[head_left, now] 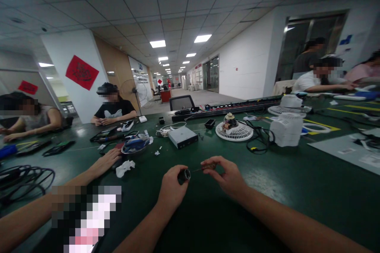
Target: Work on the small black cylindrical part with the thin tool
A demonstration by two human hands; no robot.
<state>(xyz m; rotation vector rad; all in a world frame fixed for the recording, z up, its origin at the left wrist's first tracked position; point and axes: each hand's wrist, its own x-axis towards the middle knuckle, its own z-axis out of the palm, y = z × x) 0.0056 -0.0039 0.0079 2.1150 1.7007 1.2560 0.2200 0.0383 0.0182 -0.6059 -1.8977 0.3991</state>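
Note:
Over the green table, my left hand [172, 187] is closed around a small dark cylindrical part [186, 174]. The part's round open end, with a lighter rim, faces right. My right hand [227, 178] pinches the brownish handle of a screwdriver [209, 166] between thumb and fingers. Its thin shaft points left at the open end of the cylinder, and a small gap seems to lie between tip and rim. What is inside the cylinder is too dark to make out.
Beyond my hands lie a grey metal box [183, 138], a white fan grille [234, 131] with a motor, a small black tray [210, 123] and a white housing [286, 129]. A co-worker's hand [107, 162] rests at left near crumpled tissue [124, 168]. Other people sit around the table.

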